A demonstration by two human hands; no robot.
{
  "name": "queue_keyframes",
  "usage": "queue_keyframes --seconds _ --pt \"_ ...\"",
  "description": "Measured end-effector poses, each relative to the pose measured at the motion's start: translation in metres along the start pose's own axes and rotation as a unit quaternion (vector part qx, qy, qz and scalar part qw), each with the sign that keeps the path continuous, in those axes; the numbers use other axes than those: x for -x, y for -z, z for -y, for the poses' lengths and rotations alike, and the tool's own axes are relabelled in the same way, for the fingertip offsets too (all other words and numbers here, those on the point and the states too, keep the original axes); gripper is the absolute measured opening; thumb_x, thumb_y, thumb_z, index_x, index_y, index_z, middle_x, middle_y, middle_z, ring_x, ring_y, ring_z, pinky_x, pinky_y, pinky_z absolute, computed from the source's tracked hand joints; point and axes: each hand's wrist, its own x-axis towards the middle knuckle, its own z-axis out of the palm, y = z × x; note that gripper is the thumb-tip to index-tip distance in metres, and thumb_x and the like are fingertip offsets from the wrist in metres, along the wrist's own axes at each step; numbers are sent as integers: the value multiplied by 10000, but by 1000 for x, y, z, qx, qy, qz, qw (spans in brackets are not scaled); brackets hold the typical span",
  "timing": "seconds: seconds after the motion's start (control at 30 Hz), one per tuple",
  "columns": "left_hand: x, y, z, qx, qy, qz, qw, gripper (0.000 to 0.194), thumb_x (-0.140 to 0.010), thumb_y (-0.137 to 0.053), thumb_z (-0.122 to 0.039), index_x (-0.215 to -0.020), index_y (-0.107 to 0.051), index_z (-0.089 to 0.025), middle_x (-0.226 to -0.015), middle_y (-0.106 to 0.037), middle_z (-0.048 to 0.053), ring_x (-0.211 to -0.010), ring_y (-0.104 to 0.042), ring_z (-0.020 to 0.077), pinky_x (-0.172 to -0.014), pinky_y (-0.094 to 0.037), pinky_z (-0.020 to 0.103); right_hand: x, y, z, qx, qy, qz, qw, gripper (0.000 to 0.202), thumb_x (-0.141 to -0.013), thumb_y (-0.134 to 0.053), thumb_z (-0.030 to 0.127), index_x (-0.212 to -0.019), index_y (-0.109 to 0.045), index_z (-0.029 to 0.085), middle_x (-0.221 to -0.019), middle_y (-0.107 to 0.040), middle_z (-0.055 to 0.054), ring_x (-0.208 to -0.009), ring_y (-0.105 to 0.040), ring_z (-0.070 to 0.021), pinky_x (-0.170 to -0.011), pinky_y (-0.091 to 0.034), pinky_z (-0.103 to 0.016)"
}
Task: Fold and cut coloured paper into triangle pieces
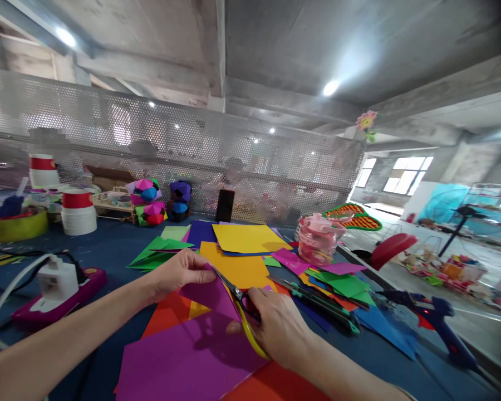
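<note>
My left hand [182, 274] pinches the upper edge of a purple paper piece [209, 293] between thumb and fingers. My right hand [278, 322] is closed round the handles of a pair of scissors [234, 291], whose blades lie at that piece's right edge, close to my left fingertips. A yellow curved strip [249, 332], seemingly the paper's edge or a scissor handle, shows beside my right fingers. Below both hands lies a larger purple sheet [171, 362] over orange-red paper [281, 384]. Yellow sheets [250, 238] are stacked just beyond.
To the right are a green cutter [329, 312], loose coloured paper [346, 285], a pink jar [317, 239] and a blue glue gun [436, 314]. On the left stand a purple power strip [58, 301] and paper cups [78, 214]. Folded paper balls [150, 203] and a phone [225, 206] stand behind.
</note>
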Motion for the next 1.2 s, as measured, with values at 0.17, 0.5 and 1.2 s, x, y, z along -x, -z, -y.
queue_keyframes --seconds 0.17,0.5,1.2 --pt "0 -3 1 -7 6 7 1000 323 -727 -857 -441 -867 -827 -152 -849 -791 70 -730 -675 174 -717 -498 241 -2 2 1 11 4 7 1000 186 -902 -630 365 -907 -626 179 -854 -724 -65 -753 -664 -220 -621 -305 -314" --pt "-2 -6 5 -26 -8 5 1000 338 -717 -854 -464 -832 -830 -147 -730 -733 45 -662 -604 148 -652 -463 218 2 9 8 14 3 9 1000 170 -833 -644 340 -896 -599 188 -863 -698 -61 -753 -637 -224 -642 -302 -317" --pt "-1 -9 2 -8 3 18 1000 322 -698 -871 -455 -821 -832 -160 -697 -730 33 -620 -591 130 -638 -471 214 1 3 1 25 21 0 999 71 -894 -560 230 -850 -595 186 -801 -706 -41 -662 -618 -165 -596 -260 -308"
